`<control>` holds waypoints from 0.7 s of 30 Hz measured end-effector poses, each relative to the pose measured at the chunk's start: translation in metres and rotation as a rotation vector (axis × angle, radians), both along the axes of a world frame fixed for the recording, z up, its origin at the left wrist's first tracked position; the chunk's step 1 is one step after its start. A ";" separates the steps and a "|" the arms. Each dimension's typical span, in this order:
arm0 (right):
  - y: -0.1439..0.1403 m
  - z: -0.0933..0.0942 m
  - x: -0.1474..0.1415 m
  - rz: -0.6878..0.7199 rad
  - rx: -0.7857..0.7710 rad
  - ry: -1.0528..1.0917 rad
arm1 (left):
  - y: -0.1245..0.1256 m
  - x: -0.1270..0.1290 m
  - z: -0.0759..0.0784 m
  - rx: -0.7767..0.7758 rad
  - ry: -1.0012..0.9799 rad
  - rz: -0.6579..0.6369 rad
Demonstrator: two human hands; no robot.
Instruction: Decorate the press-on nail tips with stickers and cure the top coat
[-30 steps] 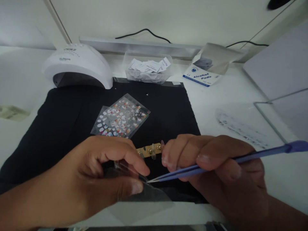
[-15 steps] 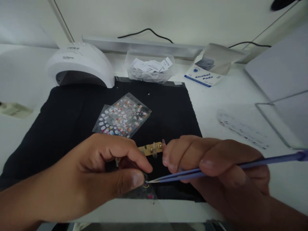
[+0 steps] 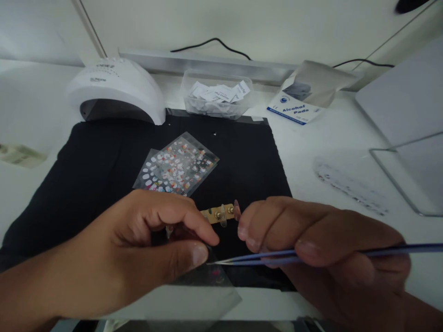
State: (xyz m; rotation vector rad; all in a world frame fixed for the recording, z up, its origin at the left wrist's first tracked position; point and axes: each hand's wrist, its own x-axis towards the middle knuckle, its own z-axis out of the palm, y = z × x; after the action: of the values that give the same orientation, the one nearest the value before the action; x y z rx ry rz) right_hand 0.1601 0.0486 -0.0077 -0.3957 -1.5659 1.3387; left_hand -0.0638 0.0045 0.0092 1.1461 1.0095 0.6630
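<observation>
Between the thumb and forefinger of my left hand (image 3: 148,249) is pinched a clear sticker sheet (image 3: 221,288) with a few pink spots, hanging over the mat's front edge. My right hand (image 3: 321,240) grips blue tweezers (image 3: 277,257), whose fine metal tips meet the sheet beside my left thumb. Whether the tips hold a sticker is too small to tell. Just behind the hands lies a tan strip (image 3: 211,216) with brass-coloured posts. It carries clear nail tips (image 3: 223,216), and a pinkish nail tip (image 3: 237,210) stands at its right end. My left hand hides part of the strip.
Two overlapping sticker sheets (image 3: 180,163) lie on the black mat (image 3: 242,152). Along the back stand a white nail lamp (image 3: 117,87), a clear tub (image 3: 216,108) of alcohol pad packets and an open alcohol pads box (image 3: 294,110). A clear strip (image 3: 349,186) lies at right.
The tweezers have turned flatter, with my right hand shifted slightly right. Their tips sit closer to my left thumb. The clear sheet now reaches further toward the front and right.
</observation>
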 end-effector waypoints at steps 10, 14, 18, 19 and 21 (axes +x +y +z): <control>0.002 -0.001 0.000 0.015 0.006 -0.015 | 0.002 0.002 0.000 -0.012 -0.002 0.005; 0.001 0.000 -0.001 0.009 0.003 -0.005 | 0.001 0.002 0.001 -0.003 0.008 0.011; 0.001 0.001 0.001 0.020 0.006 -0.013 | 0.003 0.003 0.002 0.006 0.003 0.021; 0.001 0.001 0.001 0.024 0.007 -0.018 | 0.003 0.003 0.002 0.010 0.003 0.027; 0.001 0.001 0.002 0.024 0.013 -0.026 | 0.004 0.003 0.003 0.018 0.003 0.032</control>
State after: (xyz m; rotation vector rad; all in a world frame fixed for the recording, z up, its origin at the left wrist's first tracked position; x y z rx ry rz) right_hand 0.1622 0.0499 -0.0069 -0.3889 -1.6050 1.3454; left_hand -0.0604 0.0081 0.0121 1.1493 1.0275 0.6975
